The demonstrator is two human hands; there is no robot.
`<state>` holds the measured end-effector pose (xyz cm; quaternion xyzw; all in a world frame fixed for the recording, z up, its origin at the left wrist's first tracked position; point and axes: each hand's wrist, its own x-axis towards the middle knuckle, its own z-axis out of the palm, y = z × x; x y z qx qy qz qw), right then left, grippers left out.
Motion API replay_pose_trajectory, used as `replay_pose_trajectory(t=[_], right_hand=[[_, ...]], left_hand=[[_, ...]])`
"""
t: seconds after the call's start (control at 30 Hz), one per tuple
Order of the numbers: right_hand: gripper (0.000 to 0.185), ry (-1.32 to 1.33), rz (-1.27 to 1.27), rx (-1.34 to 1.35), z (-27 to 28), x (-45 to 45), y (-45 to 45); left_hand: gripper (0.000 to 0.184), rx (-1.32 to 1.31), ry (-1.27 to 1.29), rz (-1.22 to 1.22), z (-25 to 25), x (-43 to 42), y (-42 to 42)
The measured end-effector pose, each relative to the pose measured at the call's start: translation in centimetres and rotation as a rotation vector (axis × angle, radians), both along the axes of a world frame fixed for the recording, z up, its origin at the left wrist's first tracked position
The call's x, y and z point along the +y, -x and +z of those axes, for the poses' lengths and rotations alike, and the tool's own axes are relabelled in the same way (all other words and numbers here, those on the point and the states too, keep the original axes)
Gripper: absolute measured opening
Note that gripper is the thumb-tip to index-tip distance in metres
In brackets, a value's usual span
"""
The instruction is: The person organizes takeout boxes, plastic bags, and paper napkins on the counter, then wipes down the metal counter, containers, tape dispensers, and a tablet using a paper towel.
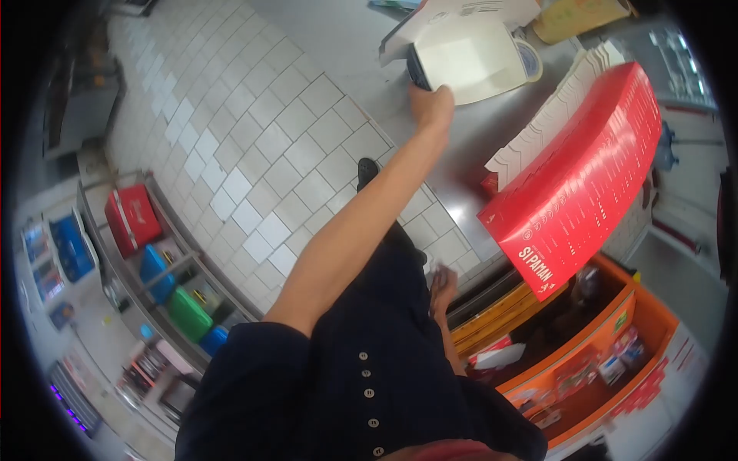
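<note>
My left hand reaches out to the metal counter, its fingers closed round a small dark object at the near-left edge of a cream cardboard piece. What the dark object is I cannot make out. A printed flap stands up behind the cream piece, and a roll of tape lies at its right. Low beside my body, my right hand is curled and slightly blurred. Something greyish shows at its fingers, too unclear to name.
A stack of red printed cartons juts past the counter edge on the right. Below it are an orange drawer unit and yellow slats. Tiled floor lies left; a rack with red, blue and green containers stands beyond.
</note>
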<state>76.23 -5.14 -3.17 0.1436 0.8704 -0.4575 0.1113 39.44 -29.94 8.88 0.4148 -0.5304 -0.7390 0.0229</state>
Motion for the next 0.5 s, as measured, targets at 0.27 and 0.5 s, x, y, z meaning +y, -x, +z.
replay_pose_trajectory(t=[0.27, 0.5], right_hand=[[0.036, -0.06, -0.064, 0.333, 7.8, -16.0, 15.7], [0.043, -0.392, -0.382, 0.298, 4.7, -18.1, 21.5]], left_hand=[[0.041, 0.218, -0.377, -0.192, 5.7, -12.7, -7.3], [0.043, 0.056, -0.072, -0.099, 10.4, -31.7, -15.5]])
